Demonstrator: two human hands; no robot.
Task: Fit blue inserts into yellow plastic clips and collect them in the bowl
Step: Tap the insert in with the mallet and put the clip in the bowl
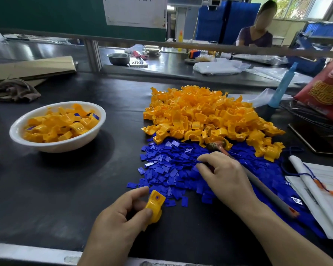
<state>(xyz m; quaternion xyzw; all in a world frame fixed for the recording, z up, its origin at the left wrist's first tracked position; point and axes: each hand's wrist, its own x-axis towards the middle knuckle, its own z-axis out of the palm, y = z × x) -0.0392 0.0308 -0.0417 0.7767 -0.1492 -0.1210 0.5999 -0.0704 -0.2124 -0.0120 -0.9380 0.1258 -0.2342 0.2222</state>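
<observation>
My left hand (121, 214) holds one yellow clip (155, 205) near the table's front edge, with blue showing through its hole. My right hand (223, 173) rests on the pile of flat blue inserts (171, 166), fingertips curled down into it; whether they pinch an insert is hidden. A big heap of yellow clips (206, 116) lies behind the blue pile. At the left stands a white bowl (52, 145) holding several yellow clips, some with blue inserts showing.
A small hammer (217, 145) with a long grey handle lies across the blue pile under my right hand. White papers (319, 189) with blue string lie at the right, a red bag (327, 87) behind. Cardboard and a cloth sit far left. A person sits beyond the bench.
</observation>
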